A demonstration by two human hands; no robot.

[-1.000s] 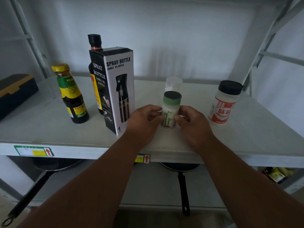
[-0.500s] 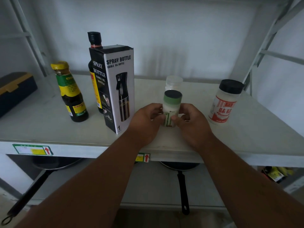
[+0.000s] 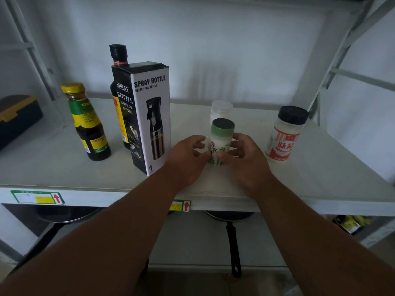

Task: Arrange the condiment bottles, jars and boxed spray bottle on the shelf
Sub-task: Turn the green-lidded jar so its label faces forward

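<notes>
On the shelf [image 3: 320, 178], from the left: one dark case [image 3: 17, 118] with a yellow clasp at the edge of view; one yellow-capped sauce bottle [image 3: 86, 122]; one tall black-capped bottle [image 3: 118, 58], mostly hidden behind the one upright spray bottle box [image 3: 147, 116]. Next come two small jars in line: a clear-lidded jar [image 3: 221, 108] at the back and, just in front of it, the green-lidded jar [image 3: 221, 142], standing upright near the shelf's front edge. The left hand [image 3: 188, 159] and right hand [image 3: 245, 159] each have their grip clamped on this jar, fingers curled round its lower body from either side. Farthest right stands one black-lidded jar [image 3: 285, 133] with a red label, apart from the hands. Below the shelf hang two pans: one pan [image 3: 53, 218] at left, one frying pan [image 3: 232, 231] under the middle.
</notes>
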